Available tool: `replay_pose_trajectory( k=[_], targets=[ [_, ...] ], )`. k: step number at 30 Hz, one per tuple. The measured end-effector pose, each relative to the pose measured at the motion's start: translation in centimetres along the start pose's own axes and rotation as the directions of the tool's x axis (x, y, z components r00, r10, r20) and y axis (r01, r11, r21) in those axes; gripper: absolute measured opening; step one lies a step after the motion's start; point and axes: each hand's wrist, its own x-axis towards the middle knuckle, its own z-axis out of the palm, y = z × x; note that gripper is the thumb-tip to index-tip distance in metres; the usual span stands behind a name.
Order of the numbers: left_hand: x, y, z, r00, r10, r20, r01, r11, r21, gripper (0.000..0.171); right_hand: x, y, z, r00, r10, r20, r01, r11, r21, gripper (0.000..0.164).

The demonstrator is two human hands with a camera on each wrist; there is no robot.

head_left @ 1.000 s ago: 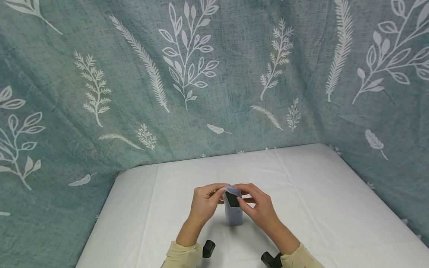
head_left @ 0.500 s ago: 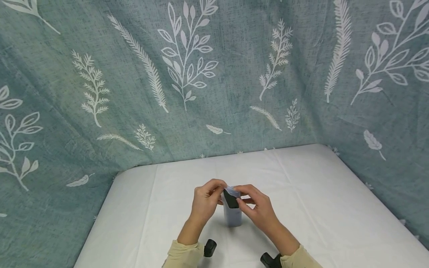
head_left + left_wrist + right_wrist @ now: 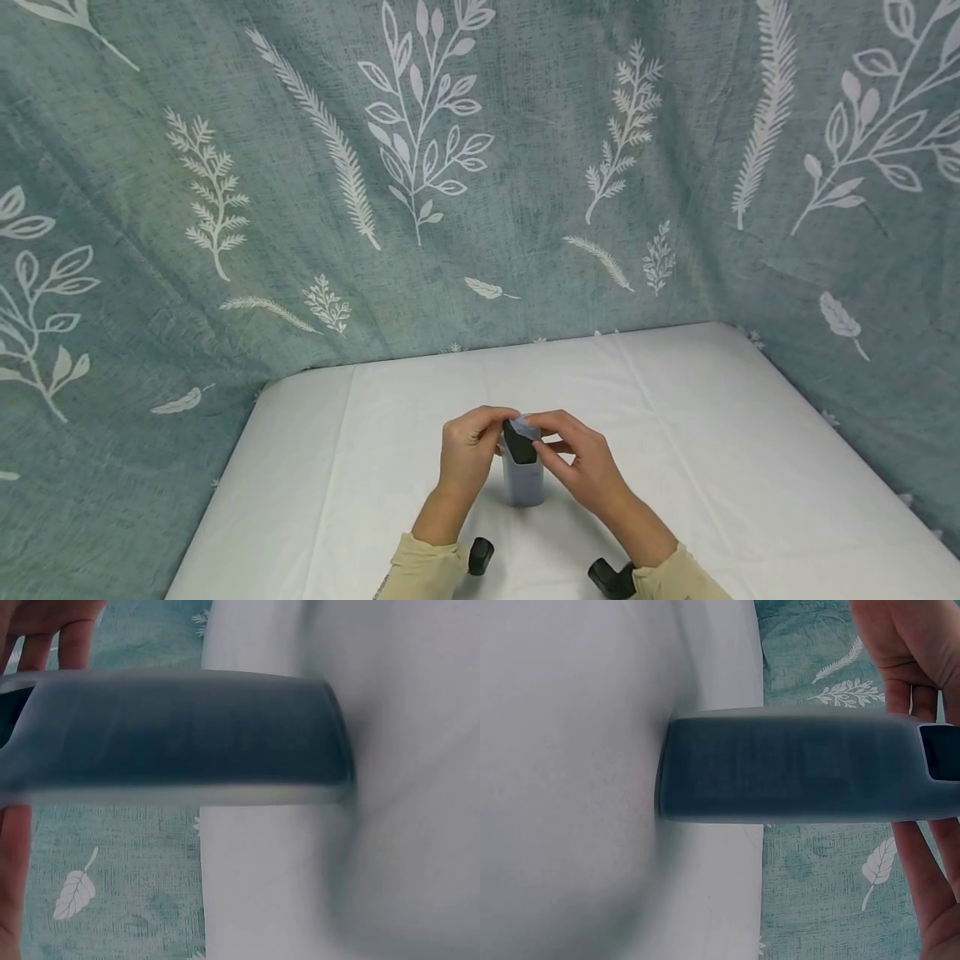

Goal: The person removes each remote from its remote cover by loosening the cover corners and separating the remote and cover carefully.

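Left grip [image 3: 465, 454] has shifted slightly toward the right grip [image 3: 583, 461] since the earlier frame, bringing the left forearm inward; the right grip keeps about its place.

Nearest are two tan cuffs, left cuff [image 3: 429, 568] and right cuff [image 3: 678, 577]. Beside them sit two black units, one at the left wrist [image 3: 481, 556] and one at the right [image 3: 611, 579].

Beyond these, two grips meet at one translucent cover [image 3: 523, 485]. The left grip pinches its upper left rim; the right grip holds the right side of the rim between thumb and fingers. One dark block [image 3: 519, 446] sits inside the cover, and one pale flap [image 3: 528, 427] stands at the far side of the mouth. The cover stands upright on the desk [image 3: 337, 483], presumably so that the surface bears the weight and both grips can work the rim. Opposed holds likely steady it against tipping.

Farthest is the leaf-patterned green fabric [image 3: 480, 321] behind the desk.
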Motion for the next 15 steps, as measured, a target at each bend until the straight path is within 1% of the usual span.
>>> replay_pose_trajectory(
  k=[3,5,8,10,12,15],
  targets=[
    [-0.1,-0.2,-0.2,0.999,0.021,0.035,-0.021,1.0,-0.001,0.023,-0.1,0.1,0.0,1.0,0.015,0.004,-0.015,1.0,-0.003,0.039],
    [-0.2,-0.4,-0.4,0.997,0.017,0.071,-0.017,1.0,0.0,0.022,-0.1,0.2,0.1,1.0,0.024,0.003,-0.024,1.0,-0.013,0.039],
    [-0.7,-0.5,-0.6,0.991,-0.005,0.132,0.006,1.0,-0.009,0.024,-0.3,0.3,0.2,1.0,0.023,-0.007,-0.024,0.999,-0.025,0.039],
    [-1.1,-0.5,-0.7,0.987,-0.035,0.16,0.04,0.999,-0.026,0.027,-0.4,0.3,0.3,1.0,0.021,-0.016,-0.021,0.999,-0.029,0.04],
    [-1.4,-0.1,-0.6,0.984,-0.055,0.167,0.061,0.998,-0.035,0.031,-0.5,0.2,0.3,1.0,0.006,-0.027,-0.007,0.999,-0.04,0.042],
    [-1.7,0.4,-0.4,0.986,-0.069,0.151,0.076,0.996,-0.042,0.032,-0.6,0.0,0.4,0.999,-0.025,-0.043,0.022,0.998,-0.066,0.045]
  ],
)
